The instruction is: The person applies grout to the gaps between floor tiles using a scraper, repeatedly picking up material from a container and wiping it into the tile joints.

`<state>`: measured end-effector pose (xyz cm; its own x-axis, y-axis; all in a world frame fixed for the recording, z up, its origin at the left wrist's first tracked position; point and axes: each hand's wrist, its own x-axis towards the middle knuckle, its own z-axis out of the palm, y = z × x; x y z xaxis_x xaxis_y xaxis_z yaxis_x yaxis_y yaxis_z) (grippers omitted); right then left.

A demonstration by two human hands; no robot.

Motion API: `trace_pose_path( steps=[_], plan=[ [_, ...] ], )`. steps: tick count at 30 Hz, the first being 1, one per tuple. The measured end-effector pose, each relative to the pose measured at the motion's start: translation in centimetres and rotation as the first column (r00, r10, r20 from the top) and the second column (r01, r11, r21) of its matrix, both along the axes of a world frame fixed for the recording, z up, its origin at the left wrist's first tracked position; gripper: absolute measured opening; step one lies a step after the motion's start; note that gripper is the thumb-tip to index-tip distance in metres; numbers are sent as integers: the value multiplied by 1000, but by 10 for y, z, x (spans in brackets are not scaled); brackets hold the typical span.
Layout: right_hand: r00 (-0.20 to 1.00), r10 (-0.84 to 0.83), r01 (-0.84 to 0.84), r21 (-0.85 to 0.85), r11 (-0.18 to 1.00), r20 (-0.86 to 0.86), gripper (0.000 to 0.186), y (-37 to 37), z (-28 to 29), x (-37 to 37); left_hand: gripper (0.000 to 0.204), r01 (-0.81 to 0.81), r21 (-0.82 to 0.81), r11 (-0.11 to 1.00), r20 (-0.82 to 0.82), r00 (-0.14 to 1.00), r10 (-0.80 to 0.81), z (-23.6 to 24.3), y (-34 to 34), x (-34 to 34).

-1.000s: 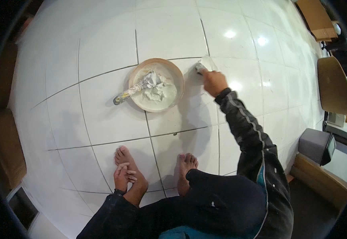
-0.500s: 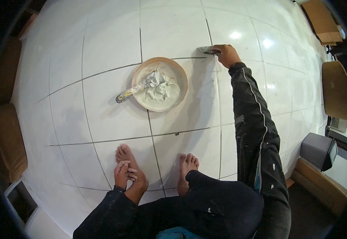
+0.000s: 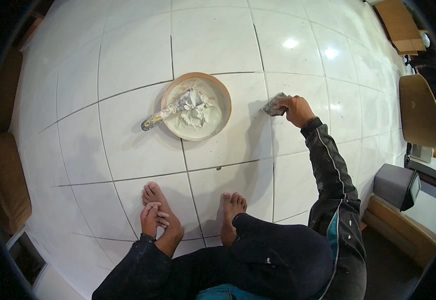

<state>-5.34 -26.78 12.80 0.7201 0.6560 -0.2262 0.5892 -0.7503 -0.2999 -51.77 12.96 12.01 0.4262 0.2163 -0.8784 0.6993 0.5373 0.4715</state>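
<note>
A round shallow pan (image 3: 223, 110) with a tan rim holds white paste on the tiled floor (image 3: 138, 140). A paste-smeared scraper (image 3: 155, 120) lies in it, its yellow-and-dark handle over the rim. Right of the pan, my right hand (image 3: 295, 110) is closed on a small grey, paste-stained spreader (image 3: 274, 106), held at the tiles near a dark joint line. My left hand (image 3: 154, 216) rests on my bare left foot (image 3: 154, 192), fingers loosely bent and apart, holding nothing. My right foot (image 3: 233, 200) stands flat on the tiles.
Brown cushioned furniture (image 3: 10, 180) lines the left edge. On the right are cardboard boxes (image 3: 398, 25), a tan board or seat back (image 3: 418, 110), a grey box-shaped object (image 3: 393, 182) and a wooden board (image 3: 398, 230).
My right hand went away from me earlier, then came back toward me with the spreader, slightly rightward of where it began. My left hand stayed on my foot.
</note>
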Motion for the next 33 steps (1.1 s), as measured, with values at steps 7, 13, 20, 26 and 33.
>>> trace_pose_path(
  steps=[7, 13, 20, 26, 33],
  plan=[
    [985, -108, 132, 177, 975, -137, 32, 21, 29, 27, 23, -9, -3, 1000, 17, 1000, 9, 4, -2, 1],
    [922, -300, 277, 127, 952, 243, 35, 80, 10, 75, 32, 31, 1, 1000, -4, 1000, -31, 1, -1, -4],
    [890, -103, 159, -91, 983, 443, 38, 108, -50, 37, 32, -4, 8, 1000, -30, 1000, 4, 2, -6, 0],
    [985, -26, 46, -113, 993, 173, 44, 85, -6, 46, 26, -62, -26, 998, -30, 998, 61, 2, -2, -8],
    [945, -203, 199, 42, 979, 256, 40, 88, 14, 149, 28, -10, -4, 1000, -14, 1000, 10, 6, -4, 3]
  ],
)
